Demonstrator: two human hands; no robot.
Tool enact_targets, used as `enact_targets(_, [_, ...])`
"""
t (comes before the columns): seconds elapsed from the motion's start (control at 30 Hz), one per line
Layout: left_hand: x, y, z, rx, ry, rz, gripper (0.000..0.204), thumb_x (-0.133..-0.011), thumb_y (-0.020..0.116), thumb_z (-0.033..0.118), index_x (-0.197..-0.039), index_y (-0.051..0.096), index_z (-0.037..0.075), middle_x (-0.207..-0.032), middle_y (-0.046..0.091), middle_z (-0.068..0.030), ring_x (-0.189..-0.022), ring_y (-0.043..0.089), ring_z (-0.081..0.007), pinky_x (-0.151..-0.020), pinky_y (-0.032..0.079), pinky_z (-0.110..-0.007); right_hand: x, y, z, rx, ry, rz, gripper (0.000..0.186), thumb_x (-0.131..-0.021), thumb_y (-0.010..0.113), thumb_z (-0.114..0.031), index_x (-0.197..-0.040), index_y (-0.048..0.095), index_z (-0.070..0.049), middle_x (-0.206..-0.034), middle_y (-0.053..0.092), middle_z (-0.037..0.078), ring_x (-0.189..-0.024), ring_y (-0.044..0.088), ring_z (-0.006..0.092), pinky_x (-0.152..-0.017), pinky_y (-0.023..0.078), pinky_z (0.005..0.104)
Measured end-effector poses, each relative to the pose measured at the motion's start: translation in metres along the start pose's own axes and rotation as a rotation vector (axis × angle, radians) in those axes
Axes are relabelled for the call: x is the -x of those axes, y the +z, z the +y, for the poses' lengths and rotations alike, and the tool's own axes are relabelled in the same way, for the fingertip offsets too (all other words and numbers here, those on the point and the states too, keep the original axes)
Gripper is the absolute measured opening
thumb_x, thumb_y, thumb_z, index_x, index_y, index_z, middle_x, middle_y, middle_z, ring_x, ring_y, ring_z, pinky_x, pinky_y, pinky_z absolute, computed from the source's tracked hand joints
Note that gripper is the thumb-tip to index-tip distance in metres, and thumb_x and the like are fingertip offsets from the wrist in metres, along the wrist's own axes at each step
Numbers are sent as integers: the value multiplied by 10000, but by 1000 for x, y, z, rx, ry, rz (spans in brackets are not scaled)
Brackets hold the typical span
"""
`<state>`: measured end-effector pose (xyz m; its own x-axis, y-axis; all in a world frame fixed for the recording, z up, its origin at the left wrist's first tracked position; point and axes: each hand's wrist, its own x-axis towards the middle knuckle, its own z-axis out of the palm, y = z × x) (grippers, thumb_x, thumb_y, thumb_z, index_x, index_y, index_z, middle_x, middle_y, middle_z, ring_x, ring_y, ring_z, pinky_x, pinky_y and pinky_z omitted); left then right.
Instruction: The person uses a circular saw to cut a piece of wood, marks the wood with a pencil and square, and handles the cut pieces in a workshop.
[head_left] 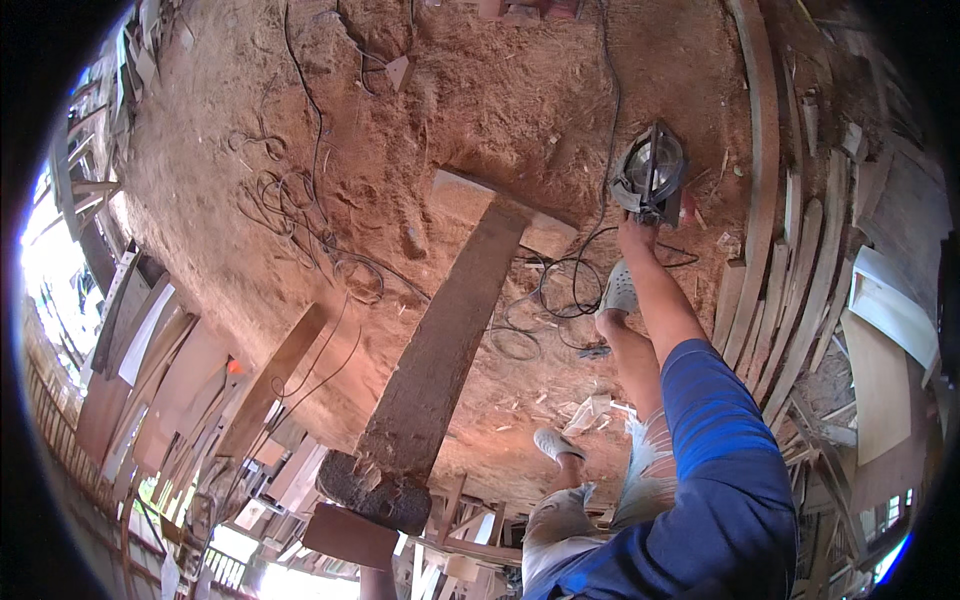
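Note:
My right hand (637, 232) is closed around the rear of a dark circular saw (650, 175), the arm stretched out ahead on the right. A black cord (611, 90) lies near the saw. To the left of the saw, a long rough plank (440, 340) rests with its far end on a wooden crosspiece (545, 230). Its near end meets a thick dark timber block (375, 490). At the lower edge, a skin-toned shape (378, 582) under a brown board (350, 536) may be my left hand; its fingers do not show.
Cables (285, 210) lie tangled on the sawdust-covered floor at left, and more cord loops (570, 285) lie near my foot (620, 290). Long boards (765, 200) are stacked along the right. Another plank (270, 380) stands at left, by leaning panels (180, 400). Offcuts (588, 413) lie between my feet.

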<state>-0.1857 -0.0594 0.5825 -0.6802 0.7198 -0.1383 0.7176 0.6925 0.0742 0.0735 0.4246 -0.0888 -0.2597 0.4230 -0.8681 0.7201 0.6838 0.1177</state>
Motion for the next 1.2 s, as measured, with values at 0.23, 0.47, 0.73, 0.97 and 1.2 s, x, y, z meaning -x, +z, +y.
enact_targets(0.23, [-5, 2, 2, -29, 62, 17, 566, -1128, 322, 422, -1317, 547, -62, -1258, 622, -288, -1174, 579, -460, -982, 480, -592, 87, -35, -13, 2, -202, 179, 440, -1018, 536, -182, -1438, 621, -84, -1541, 549, 190, -1414, 517, 412, -1177, 373, 607])
enact_targets(0.47, [-32, 29, 38, 242, -88, 156, 523, -1129, 490, 452, -1337, 569, -22, -1178, 596, -214, -1039, 627, -349, -883, 525, -451, 273, -50, -39, -298, -371, 83, 299, -937, 615, -173, -1197, 734, -87, -1241, 707, 235, -1219, 651, 439, -1075, 475, 595])
enact_targets(0.73, [-47, 41, 38, 258, 3, 314, 412, -919, 713, 159, -1309, 626, 58, -1084, 664, -189, -974, 630, -373, -877, 515, -495, 457, -95, -98, -669, -671, 280, 293, -952, 651, -258, -1140, 755, -57, -1095, 765, 222, -1046, 732, 425, -932, 567, 520])
enact_targets(0.97, [-68, 34, 45, 291, 69, 429, 474, -928, 745, 211, -1362, 609, 79, -1149, 657, -175, -1070, 633, -373, -954, 498, -496, 556, -157, -139, -674, -645, 432, 250, -924, 704, -194, -1147, 747, -88, -1075, 775, 193, -994, 745, 400, -853, 590, 500])
enact_targets(1.2, [-82, 23, 60, 420, 140, 472, 463, -975, 690, 300, -1353, 610, 46, -1162, 657, -190, -1111, 623, -383, -973, 487, -497, 651, -178, -147, -897, -595, 443, 316, -896, 717, -117, -1206, 752, -67, -1126, 791, 175, -1062, 769, 332, -901, 597, 421])
